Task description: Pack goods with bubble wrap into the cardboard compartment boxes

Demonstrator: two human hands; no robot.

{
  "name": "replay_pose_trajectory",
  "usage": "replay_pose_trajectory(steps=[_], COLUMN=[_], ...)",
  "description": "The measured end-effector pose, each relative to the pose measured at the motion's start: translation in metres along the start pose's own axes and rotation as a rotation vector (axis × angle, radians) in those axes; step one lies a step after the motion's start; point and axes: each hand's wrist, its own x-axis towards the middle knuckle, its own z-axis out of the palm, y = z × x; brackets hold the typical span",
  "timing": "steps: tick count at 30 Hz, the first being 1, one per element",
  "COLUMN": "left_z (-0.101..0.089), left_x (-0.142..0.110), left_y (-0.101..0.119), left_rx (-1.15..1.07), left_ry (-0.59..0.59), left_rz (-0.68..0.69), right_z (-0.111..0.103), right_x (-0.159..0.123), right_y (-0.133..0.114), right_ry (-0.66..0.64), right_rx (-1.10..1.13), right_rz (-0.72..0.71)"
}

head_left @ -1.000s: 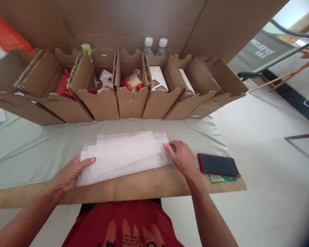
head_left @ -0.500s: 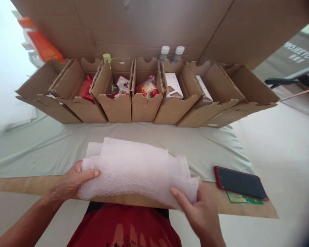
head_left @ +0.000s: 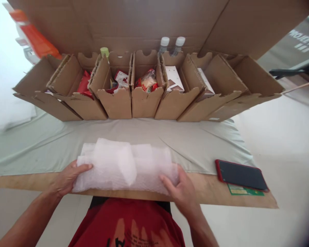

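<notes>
A rolled sheet of white bubble wrap point(head_left: 113, 171) lies lengthwise over the front edge of the table, with a loose flap folded up on its upper side. My left hand point(head_left: 68, 176) grips its left end, thumb on top and fingers underneath. At the right end, my right hand point(head_left: 179, 188) is closed round the roll, its thumb pressed on the near face. Whether anything is wrapped inside cannot be seen.
Several cardboard bins point(head_left: 146, 103) line the back, some holding packets and white boxes. Two capped bottles point(head_left: 179, 44) stand behind them. An orange object point(head_left: 38, 39) is at far left. A red-cased phone point(head_left: 242, 175) rests on a green card point(head_left: 244, 189) at right.
The roll has shifted slightly left and now looks shorter, with a flap standing up near its middle. My right hand has moved left and up with its end.
</notes>
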Motion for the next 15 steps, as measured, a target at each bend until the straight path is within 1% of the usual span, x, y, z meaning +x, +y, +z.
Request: replay_pose_trajectory(steps=[1, 2, 3, 5, 7, 9, 11, 13, 15], left_z=[0.002, 0.002, 0.002, -0.002, -0.006, -0.008, -0.006, -0.003, 0.002], left_x=[-0.001, -0.002, -0.002, -0.002, -0.001, -0.001, 0.0, -0.001, -0.004], left_y=[0.001, 0.001, 0.002, 0.002, 0.002, 0.003, 0.005, 0.009, 0.014], left_rx=[0.012, 0.027, 0.036, 0.034, 0.017, 0.029, 0.066, 0.085, 0.062], left_ry=[0.001, -0.007, -0.011, -0.022, -0.048, -0.077, -0.097, -0.106, -0.104], left_rz=[0.006, 0.009, 0.01, 0.02, 0.042, 0.052, 0.047, 0.028, 0.02], right_z=[-0.004, -0.008, -0.013, -0.022, -0.027, -0.027, -0.021, -0.008, 0.008], right_x=[0.005, 0.009, 0.011, 0.011, 0.005, -0.003, -0.011, -0.017, -0.017], right_y=[0.012, 0.023, 0.033, 0.045, 0.049, 0.043, 0.031, 0.012, -0.01], right_ry=[-0.011, 0.001, 0.043, 0.145, 0.194, 0.188, 0.148, 0.065, -0.053], right_rx=[-0.007, -0.023, -0.054, -0.15, -0.233, -0.267, -0.26, -0.244, -0.234], right_rz=[0.059, 0.083, 0.084, 0.062, 0.003, -0.1, -0.243, -0.399, -0.548])
